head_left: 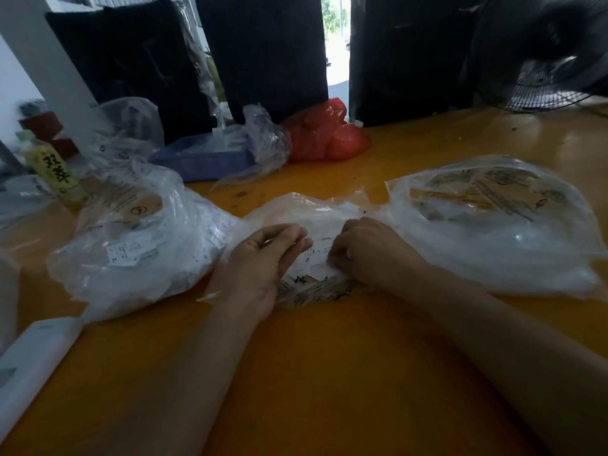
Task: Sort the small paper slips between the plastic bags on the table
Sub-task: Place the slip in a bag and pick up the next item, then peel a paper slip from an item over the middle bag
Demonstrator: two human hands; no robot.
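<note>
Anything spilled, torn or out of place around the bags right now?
Nothing stands out. Both hands, left hand and right hand, work at the middle bag; slips stay inside the left bag, and the right bag lies flat on the table.

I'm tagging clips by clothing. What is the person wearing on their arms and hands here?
Nothing that shows. The left hand and right hand are bare, with no gloves, and no rings, watch or bracelets can be seen. Both forearms are uncovered all the way to the bottom edge of the picture, so no sleeve comes into view.
</note>
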